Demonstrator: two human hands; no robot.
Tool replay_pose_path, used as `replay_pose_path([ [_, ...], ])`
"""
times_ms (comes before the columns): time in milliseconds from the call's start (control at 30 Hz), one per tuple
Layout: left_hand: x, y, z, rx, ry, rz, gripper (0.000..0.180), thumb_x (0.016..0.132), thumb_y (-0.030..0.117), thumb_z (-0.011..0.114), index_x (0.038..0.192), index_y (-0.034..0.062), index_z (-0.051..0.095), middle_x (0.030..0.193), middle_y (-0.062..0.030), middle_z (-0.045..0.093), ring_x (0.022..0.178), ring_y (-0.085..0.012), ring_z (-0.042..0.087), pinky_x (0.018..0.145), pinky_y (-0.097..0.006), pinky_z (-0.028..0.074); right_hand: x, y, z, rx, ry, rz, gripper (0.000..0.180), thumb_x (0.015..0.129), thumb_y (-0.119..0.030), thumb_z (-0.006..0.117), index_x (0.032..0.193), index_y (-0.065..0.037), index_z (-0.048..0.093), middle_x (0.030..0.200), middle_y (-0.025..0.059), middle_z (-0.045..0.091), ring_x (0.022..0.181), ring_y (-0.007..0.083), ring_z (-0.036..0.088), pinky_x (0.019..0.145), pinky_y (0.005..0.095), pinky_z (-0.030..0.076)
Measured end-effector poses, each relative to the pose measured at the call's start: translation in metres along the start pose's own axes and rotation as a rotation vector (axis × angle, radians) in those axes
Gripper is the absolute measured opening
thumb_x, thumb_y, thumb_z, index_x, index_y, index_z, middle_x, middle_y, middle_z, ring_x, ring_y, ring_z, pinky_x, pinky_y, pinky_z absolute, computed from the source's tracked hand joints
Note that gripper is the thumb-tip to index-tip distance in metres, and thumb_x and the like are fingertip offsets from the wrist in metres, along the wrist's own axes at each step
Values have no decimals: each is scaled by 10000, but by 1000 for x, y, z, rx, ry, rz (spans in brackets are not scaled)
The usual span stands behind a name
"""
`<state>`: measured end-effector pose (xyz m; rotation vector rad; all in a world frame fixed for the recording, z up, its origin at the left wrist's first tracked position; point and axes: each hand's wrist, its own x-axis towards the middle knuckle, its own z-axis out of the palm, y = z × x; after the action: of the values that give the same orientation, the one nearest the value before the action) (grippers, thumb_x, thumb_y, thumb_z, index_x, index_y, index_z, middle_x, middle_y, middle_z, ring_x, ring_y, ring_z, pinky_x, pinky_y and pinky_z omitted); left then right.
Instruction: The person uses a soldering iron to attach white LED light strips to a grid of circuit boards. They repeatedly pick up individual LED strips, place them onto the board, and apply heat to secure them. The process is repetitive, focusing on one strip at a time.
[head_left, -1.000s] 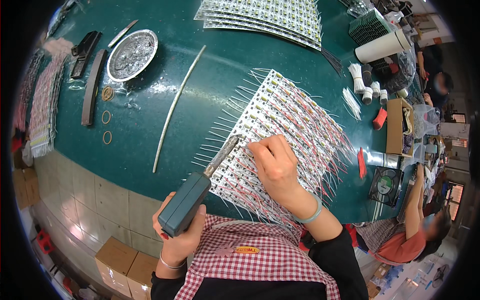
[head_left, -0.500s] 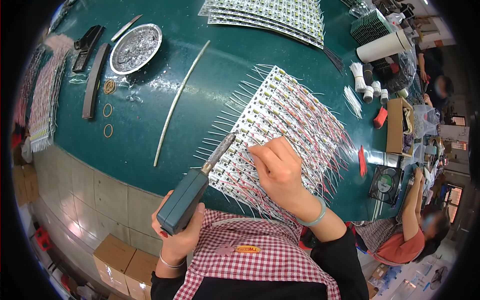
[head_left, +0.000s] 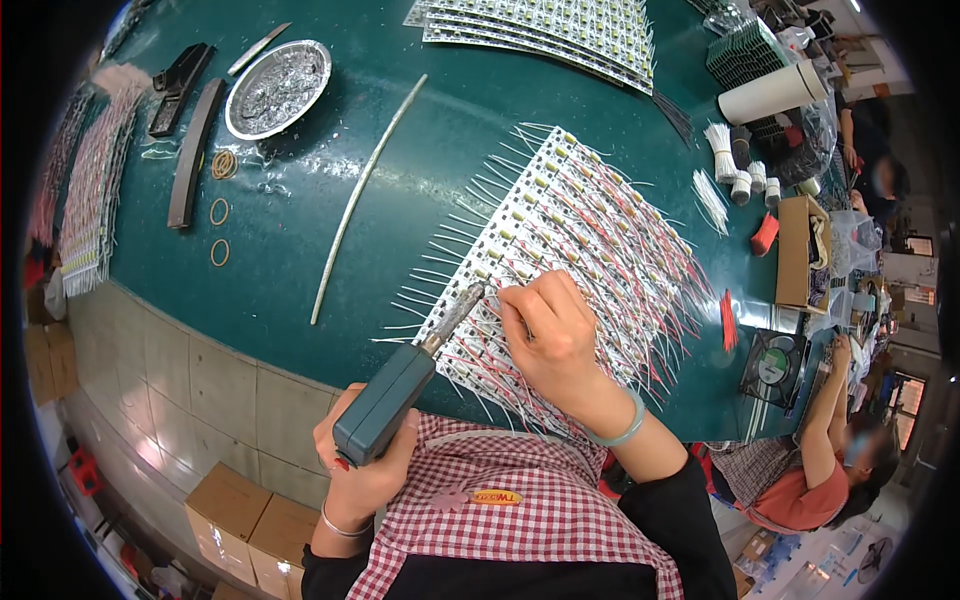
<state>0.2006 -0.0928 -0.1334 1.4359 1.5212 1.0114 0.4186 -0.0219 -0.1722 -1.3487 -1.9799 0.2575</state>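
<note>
My left hand (head_left: 365, 490) is wrapped round the green body of a soldering gun (head_left: 385, 402). The gun's metal tip slants up and right over a white panel of small circuit boards (head_left: 530, 200). Rows of white and red wires (head_left: 625, 250) lie across that panel, with white ends poking out along its left edge. Close to the right of the tip, my right hand (head_left: 552, 335) has its thumb and forefinger pinched together just above the boards. What is between those fingertips is too small to make out. The panel's lower part is partly hidden by both hands.
Left on the green table (head_left: 280, 250) are a metal bowl (head_left: 318, 85) of solder scraps, a dark bar (head_left: 190, 165), rubber bands (head_left: 220, 252) and wired strips (head_left: 95, 200). More panels (head_left: 540, 45) are stacked far. A fan (head_left: 772, 368) and a co-worker (head_left: 815, 480) are right.
The soldering gun and my left hand have shifted slightly right and down. The tip now sits nearer my right fingertips, which remain pinched. The whole view has shifted slightly.
</note>
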Motion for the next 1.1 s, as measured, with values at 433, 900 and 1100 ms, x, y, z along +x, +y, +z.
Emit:
replay_pose_path([
  [433,1,2,3,50,5,38,125,730,-53,717,838,-44,654,778,-96,622,613,-159,600,548,-261,451,0,0,-2,2,-12,9,176,734,62,683,871,-21,610,753,93,470,693,270,513,575,385,423],
  [900,-20,-14,-4,-147,152,-252,233,757,14,763,969,-42,685,851,-100,690,694,-140,632,621,-282,507,0,-2,-2,0,-33,23,158,740,54,674,868,-13,610,767,96,478,709,269,523,594,380,440],
  [1100,-21,-28,2,-116,190,-244,289,808,-27,719,1086,-53,645,836,-59,641,583,-75,519,523,-228,402,-2,0,-13,20,-68,58,104,786,-1,656,883,6,618,828,109,509,787,278,539,685,374,474],
])
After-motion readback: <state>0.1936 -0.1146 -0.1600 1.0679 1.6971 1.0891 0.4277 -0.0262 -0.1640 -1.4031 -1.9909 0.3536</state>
